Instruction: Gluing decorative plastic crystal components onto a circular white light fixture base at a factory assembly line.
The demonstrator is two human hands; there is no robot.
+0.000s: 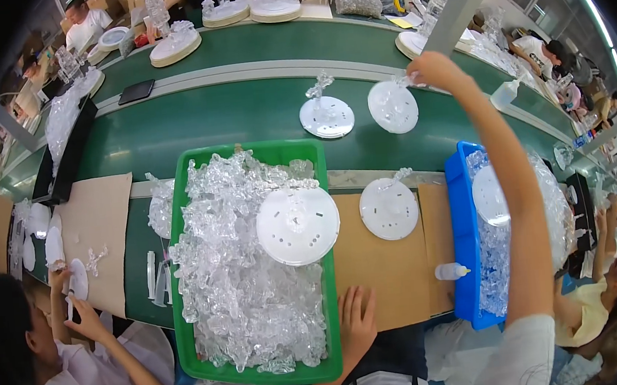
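Observation:
My right arm stretches far across the green belt. The fingers of my right hand (436,73) are closed at the rim of a white round disc (393,108), where a clear plastic piece shows at the fingertips. My left hand (356,320) lies with fingers extended on the brown cardboard (389,277), beside the green bin (328,264). Clear plastic parts (251,293) heap up in that bin, and a white disc with small holes (298,226) rests on top. Another white disc (389,211), with a clear piece at its rim, sits on the cardboard.
One more disc (326,117) stands on the belt. A blue bin (463,238) of clear parts is at the right, beside a small dropper bottle (451,272). Syringes (159,282) lie left of the green bin. A metal post (450,8) rises near my right hand. Co-workers sit on both sides.

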